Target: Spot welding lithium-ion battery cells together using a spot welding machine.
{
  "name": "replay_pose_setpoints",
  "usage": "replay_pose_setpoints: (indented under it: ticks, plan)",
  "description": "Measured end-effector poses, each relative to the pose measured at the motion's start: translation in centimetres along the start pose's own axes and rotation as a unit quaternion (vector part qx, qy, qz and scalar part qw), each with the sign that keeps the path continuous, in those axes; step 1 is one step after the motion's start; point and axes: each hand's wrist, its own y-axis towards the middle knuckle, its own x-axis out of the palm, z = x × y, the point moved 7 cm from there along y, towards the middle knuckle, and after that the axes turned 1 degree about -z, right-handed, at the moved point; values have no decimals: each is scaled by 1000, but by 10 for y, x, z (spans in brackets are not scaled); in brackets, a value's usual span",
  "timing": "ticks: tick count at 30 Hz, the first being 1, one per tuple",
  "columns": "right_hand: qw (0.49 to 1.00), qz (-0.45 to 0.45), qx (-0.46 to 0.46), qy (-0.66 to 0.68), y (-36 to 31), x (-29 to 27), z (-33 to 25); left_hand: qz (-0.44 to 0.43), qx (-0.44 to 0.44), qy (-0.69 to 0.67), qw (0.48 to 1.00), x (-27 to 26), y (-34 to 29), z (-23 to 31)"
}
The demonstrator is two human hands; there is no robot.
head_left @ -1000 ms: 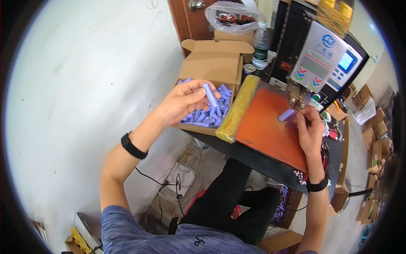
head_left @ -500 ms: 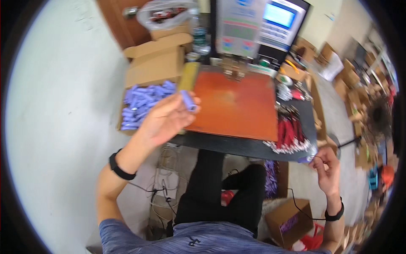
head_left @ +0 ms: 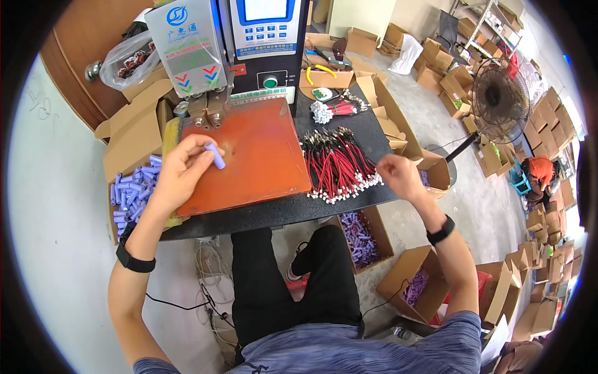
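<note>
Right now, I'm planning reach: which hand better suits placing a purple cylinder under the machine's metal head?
Probably the left hand: it holds a purple cylinder over the orange board, near the metal head; the right hand is farther.

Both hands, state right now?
Left hand: closed on a purple cylinder.
Right hand: curled near the red-black wires; whether it holds anything can't be told.

I'm standing in a small battery workshop, plain from the bench-top spot welder point(head_left: 187, 53) at upper left, the open carton point(head_left: 132, 138) of purple cylindrical cells point(head_left: 132, 190) at left, red-and-black wire leads point(head_left: 339, 167) mid-frame, and cardboard boxes point(head_left: 548, 129) crowding the right.
</note>
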Motion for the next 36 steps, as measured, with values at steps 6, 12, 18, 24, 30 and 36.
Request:
replay_pose_setpoints:
  ticks: [6,12,18,24,30,36]
  plan:
    - [978,-42,170,-114,61,36,44,32,6,-29,999,9,16,-4]
    - [981,-98,168,-17,75,27,49,-9,36,-25,999,-4,20,-6]
    - [970,-136,189,67,74,16,44,-5,48,1,999,-4,20,-7]
    - [965,-95,179,169,83,16,33,-34,32,-18,999,-5,19,-9]
    - [967,-77,179,161,96,25,33,-28,20,-16,999,-5,19,-9]
    - [975,-78,174,117,123,27,25,4,58,-28,998,-7,20,-9]
